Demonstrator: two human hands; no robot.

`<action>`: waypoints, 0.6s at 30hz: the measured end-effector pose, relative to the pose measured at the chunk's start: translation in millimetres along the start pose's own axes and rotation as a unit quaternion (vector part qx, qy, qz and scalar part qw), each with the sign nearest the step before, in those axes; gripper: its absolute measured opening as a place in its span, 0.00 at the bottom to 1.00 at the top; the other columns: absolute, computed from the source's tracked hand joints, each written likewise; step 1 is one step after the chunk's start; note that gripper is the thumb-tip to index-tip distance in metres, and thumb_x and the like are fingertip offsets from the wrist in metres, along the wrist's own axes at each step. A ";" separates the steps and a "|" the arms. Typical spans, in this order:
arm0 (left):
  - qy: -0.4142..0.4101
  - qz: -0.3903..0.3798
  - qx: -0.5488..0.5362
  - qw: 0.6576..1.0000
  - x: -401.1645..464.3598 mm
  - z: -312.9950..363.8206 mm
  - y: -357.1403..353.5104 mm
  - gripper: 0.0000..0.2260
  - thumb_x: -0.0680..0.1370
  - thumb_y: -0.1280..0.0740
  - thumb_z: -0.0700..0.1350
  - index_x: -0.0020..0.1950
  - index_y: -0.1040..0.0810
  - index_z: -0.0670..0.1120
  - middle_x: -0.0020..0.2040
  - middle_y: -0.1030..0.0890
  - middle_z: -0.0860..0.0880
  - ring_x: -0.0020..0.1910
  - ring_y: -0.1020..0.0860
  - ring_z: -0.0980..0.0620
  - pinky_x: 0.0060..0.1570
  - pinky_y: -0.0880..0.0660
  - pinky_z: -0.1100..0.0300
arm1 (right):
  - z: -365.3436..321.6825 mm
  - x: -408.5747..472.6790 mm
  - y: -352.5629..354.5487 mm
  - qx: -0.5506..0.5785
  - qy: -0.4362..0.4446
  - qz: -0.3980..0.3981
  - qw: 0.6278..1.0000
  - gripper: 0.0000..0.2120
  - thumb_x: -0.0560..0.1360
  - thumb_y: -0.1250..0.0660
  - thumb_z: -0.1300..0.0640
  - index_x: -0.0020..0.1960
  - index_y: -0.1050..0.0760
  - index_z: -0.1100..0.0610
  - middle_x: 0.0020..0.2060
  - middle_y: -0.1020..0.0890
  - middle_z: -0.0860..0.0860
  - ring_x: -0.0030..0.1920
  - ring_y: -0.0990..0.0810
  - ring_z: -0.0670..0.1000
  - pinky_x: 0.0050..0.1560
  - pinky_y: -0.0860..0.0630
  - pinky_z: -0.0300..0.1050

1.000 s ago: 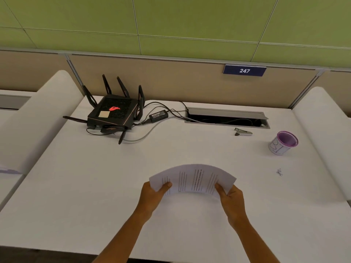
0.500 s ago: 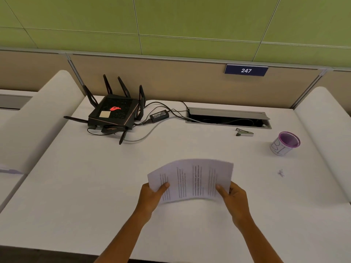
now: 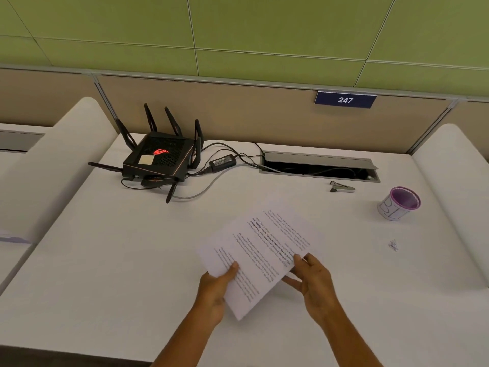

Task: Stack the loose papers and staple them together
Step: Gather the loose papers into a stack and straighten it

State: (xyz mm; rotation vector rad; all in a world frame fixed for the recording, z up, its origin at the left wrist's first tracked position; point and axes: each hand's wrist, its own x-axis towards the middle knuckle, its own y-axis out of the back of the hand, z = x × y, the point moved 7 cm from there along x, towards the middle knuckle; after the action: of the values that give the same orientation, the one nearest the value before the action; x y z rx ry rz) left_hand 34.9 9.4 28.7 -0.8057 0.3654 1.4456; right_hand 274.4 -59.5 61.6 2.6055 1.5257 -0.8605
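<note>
The papers [image 3: 260, 251] are held above the surface [image 3: 111, 260], pinched by the left hand [image 3: 215, 290] and touched at the near edge by the right hand [image 3: 313, 280], so squaring seems underway, and the stapler [image 3: 342, 187] must be reached next.

On the table [image 3: 105, 260], the router [image 3: 158, 160] sits at the back left corner, the stapler [image 3: 342, 187] near the back edge toward the right, the cup [image 3: 399, 203] right of it, and the papers [image 3: 260, 251] mid-table toward the front.
</note>
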 end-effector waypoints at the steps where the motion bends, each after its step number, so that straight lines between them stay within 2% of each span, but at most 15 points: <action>1: 0.002 -0.002 -0.009 1.000 -2.9 -5.7 -4.0 0.13 0.76 0.22 0.41 0.59 0.16 0.50 0.50 0.10 0.49 0.53 0.13 0.46 0.45 0.17 0.54 | 3.5 -2.2 -8.4 -0.012 0.005 0.007 1.000 0.16 0.81 0.31 0.58 0.68 0.22 0.54 0.59 0.13 0.54 0.59 0.14 0.57 0.57 0.17 0.61; 4: 0.004 -0.010 -0.015 1.000 -9.3 -18.4 -15.1 0.17 0.74 0.21 0.41 0.62 0.17 0.50 0.53 0.10 0.49 0.54 0.13 0.45 0.46 0.16 0.52 | 11.9 -2.1 -19.0 -0.043 0.014 0.041 0.998 0.16 0.80 0.29 0.60 0.65 0.22 0.49 0.56 0.13 0.49 0.56 0.13 0.53 0.52 0.14 0.57; 6: -0.004 -0.012 -0.008 1.000 -11.6 -17.9 -16.9 0.18 0.75 0.21 0.42 0.64 0.17 0.49 0.55 0.11 0.49 0.54 0.13 0.46 0.45 0.15 0.53 | 11.0 0.4 -17.4 -0.064 0.018 0.058 0.996 0.16 0.80 0.29 0.60 0.65 0.23 0.48 0.57 0.13 0.49 0.55 0.13 0.53 0.53 0.14 0.58; 8: -0.016 -0.007 -0.016 1.000 -10.1 -9.8 -10.4 0.16 0.77 0.23 0.44 0.65 0.17 0.48 0.56 0.11 0.48 0.55 0.13 0.46 0.45 0.15 0.53 | 4.8 3.5 -12.4 -0.089 0.021 0.064 0.994 0.16 0.80 0.29 0.59 0.66 0.23 0.47 0.57 0.13 0.48 0.56 0.13 0.52 0.54 0.14 0.57; 11: -0.038 -0.013 -0.017 0.999 -4.3 16.5 5.7 0.13 0.81 0.29 0.48 0.66 0.17 0.50 0.59 0.12 0.49 0.59 0.15 0.45 0.48 0.16 0.52 | -11.3 7.6 -7.8 -0.124 0.019 0.043 0.991 0.15 0.79 0.28 0.59 0.64 0.21 0.47 0.56 0.13 0.46 0.54 0.13 0.50 0.48 0.14 0.49; 14: -0.050 -0.068 0.084 0.993 2.2 45.4 8.7 0.13 0.84 0.33 0.49 0.68 0.17 0.53 0.61 0.13 0.50 0.58 0.14 0.45 0.53 0.19 0.51 | -26.9 12.7 -5.9 -0.168 0.015 0.008 0.986 0.13 0.79 0.28 0.60 0.61 0.19 0.48 0.54 0.12 0.47 0.52 0.12 0.50 0.48 0.15 0.47; 18: -0.069 -0.138 0.198 0.968 5.4 73.6 -15.6 0.17 0.81 0.28 0.49 0.69 0.20 0.49 0.58 0.11 0.48 0.56 0.13 0.45 0.56 0.18 0.50 | -45.6 17.9 -8.8 -0.193 0.029 0.001 0.981 0.11 0.79 0.28 0.61 0.59 0.18 0.50 0.53 0.11 0.48 0.50 0.11 0.50 0.47 0.14 0.48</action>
State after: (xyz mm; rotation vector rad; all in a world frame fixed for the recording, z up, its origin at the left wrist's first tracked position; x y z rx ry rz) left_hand 32.7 64.4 80.3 -0.4106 0.4006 1.1115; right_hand 294.8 -28.2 94.5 2.3645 1.5220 -0.4339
